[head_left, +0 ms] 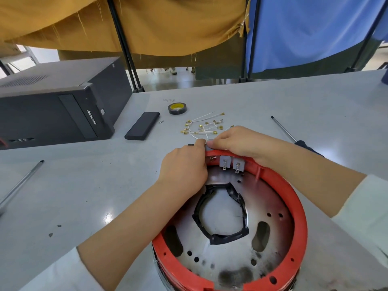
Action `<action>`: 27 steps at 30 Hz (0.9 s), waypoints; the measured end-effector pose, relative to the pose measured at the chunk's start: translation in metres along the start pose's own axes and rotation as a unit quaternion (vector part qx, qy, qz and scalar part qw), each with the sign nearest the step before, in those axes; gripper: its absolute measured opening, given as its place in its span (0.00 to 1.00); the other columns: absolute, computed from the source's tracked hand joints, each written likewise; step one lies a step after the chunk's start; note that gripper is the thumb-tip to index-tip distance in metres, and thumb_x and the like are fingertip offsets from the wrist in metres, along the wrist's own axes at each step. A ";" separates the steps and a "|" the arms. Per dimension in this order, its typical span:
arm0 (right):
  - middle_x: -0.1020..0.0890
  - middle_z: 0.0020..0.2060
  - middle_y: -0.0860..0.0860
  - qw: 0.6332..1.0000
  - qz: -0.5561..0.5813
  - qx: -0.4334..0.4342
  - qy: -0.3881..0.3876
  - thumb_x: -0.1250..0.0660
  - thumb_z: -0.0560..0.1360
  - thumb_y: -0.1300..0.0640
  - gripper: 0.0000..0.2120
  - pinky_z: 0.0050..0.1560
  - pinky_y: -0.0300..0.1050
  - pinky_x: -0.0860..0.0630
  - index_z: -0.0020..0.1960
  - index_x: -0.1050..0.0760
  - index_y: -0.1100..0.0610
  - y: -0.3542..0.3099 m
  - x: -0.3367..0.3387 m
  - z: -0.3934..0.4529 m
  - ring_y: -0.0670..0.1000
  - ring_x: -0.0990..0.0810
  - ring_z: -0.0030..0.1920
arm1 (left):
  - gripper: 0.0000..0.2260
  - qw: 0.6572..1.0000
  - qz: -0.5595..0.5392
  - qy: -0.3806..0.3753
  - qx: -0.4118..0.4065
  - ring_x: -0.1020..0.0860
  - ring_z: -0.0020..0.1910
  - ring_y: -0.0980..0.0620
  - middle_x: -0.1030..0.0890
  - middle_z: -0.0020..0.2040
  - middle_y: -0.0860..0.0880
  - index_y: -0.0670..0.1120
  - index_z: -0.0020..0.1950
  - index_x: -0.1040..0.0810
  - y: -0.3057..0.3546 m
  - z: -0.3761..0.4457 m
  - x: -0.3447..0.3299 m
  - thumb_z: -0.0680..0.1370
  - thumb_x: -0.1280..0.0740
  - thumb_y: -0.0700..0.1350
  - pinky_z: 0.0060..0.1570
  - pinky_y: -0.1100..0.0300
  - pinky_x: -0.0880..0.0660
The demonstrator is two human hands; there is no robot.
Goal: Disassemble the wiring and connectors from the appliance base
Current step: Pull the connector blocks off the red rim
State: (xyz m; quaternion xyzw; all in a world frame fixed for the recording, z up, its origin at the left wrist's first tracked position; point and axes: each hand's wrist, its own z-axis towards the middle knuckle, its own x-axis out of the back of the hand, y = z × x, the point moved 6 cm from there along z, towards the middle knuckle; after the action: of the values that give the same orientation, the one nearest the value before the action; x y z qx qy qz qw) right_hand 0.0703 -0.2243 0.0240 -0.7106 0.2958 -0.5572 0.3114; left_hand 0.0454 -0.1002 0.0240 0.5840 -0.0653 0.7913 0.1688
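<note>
Red plastic rims the round appliance base (302,208), its dull perforated metal plate lying on the grey worktop (73,196). At its far edge both hands, left (184,166) and right (237,141), pinch one small grey connector (208,147). Beyond it lie loose white wires (204,127) with brass terminals.

Bare forearms; pale, perhaps white, sleeves (365,206) pushed up.

Grey table (294,101) bearing: red-rimmed appliance base (302,217), loose white wires (204,128), tape roll (177,108), flat black case (142,128), computer tower (56,101), two metal rods (21,183), one at each side.
</note>
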 end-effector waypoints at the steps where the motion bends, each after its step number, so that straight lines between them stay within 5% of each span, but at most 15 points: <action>1: 0.17 0.50 0.56 1.000 0.029 -0.008 0.004 0.31 0.73 0.47 0.16 0.50 0.43 0.24 0.52 0.18 0.58 0.000 0.002 0.003 0.52 0.19 0.49 | 0.15 1.000 -0.005 -0.004 0.000 0.23 0.48 0.39 0.20 0.50 0.44 0.50 0.65 0.34 0.000 0.000 0.000 0.78 0.41 0.46 0.37 0.55 0.36; 6: 0.18 0.48 0.54 0.992 0.111 0.000 0.056 0.29 0.73 0.56 0.15 0.42 0.44 0.20 0.57 0.26 0.57 0.008 0.034 0.017 0.51 0.19 0.45 | 0.16 0.999 -0.023 -0.042 -0.007 0.23 0.51 0.42 0.20 0.53 0.48 0.52 0.63 0.32 -0.004 -0.006 0.003 0.77 0.41 0.55 0.41 0.56 0.34; 10: 0.23 0.51 0.52 0.995 -0.097 0.016 0.032 0.27 0.71 0.59 0.21 0.40 0.41 0.25 0.62 0.29 0.56 0.025 0.044 0.029 0.47 0.24 0.42 | 0.14 0.998 -0.036 -0.043 -0.019 0.27 0.39 0.49 0.26 0.39 0.54 0.54 0.44 0.34 -0.009 -0.014 0.008 0.75 0.42 0.64 0.35 0.57 0.38; 16: 0.25 0.59 0.53 0.967 -0.247 0.060 0.021 0.31 0.73 0.60 0.23 0.49 0.39 0.34 0.66 0.31 0.56 0.033 0.026 0.049 0.48 0.28 0.51 | 0.14 0.999 -0.029 -0.029 -0.023 0.32 0.36 0.51 0.30 0.36 0.55 0.54 0.43 0.34 -0.009 -0.014 0.008 0.77 0.47 0.64 0.31 0.57 0.42; 23: 0.27 0.62 0.53 0.957 -0.275 0.091 0.034 0.33 0.73 0.60 0.22 0.55 0.41 0.32 0.66 0.31 0.56 0.024 0.023 0.047 0.51 0.27 0.58 | 0.15 0.997 -0.038 -0.068 -0.001 0.24 0.46 0.46 0.21 0.45 0.52 0.52 0.43 0.33 -0.011 -0.012 0.005 0.80 0.52 0.60 0.38 0.55 0.36; 27: 0.22 0.52 0.49 0.974 -0.175 0.130 0.059 0.36 0.76 0.56 0.12 0.41 0.35 0.31 0.60 0.26 0.53 0.006 0.027 0.022 0.45 0.24 0.45 | 0.14 0.994 -0.032 -0.086 0.054 0.27 0.42 0.45 0.20 0.47 0.49 0.52 0.43 0.34 -0.014 -0.011 0.005 0.80 0.50 0.59 0.38 0.55 0.36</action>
State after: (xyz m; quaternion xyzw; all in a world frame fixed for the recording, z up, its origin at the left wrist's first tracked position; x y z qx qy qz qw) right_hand 0.0973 -0.2462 0.0321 -0.6710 0.1094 -0.6776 0.2807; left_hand 0.0389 -0.0829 0.0244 0.6601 -0.0176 0.7345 0.1562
